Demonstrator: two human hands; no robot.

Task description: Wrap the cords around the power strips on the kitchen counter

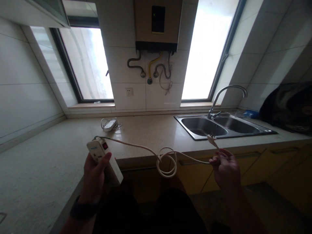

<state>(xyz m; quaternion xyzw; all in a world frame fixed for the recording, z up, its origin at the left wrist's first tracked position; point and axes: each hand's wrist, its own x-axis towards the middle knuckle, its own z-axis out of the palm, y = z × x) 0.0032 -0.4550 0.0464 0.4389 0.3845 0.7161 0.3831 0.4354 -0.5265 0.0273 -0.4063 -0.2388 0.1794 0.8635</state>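
Observation:
My left hand point(96, 172) is closed around a white power strip point(109, 162), which has a red switch and sockets at its upper end. From that end a pale power cord point(134, 144) stretches across in front of the counter, with loose loops hanging in the middle. My right hand point(226, 169) pinches the cord near its far end. The plug point(212, 141) sticks up above those fingers, its prongs pointing up in front of the sink's edge.
A white adapter with a wound cable point(109, 124) lies on the countertop point(143, 126). To the right is a double sink point(202, 126) with a faucet point(214, 100). A wall socket point(129, 92) sits below the water heater point(158, 26). A dark bag-like bundle point(287, 107) rests at far right.

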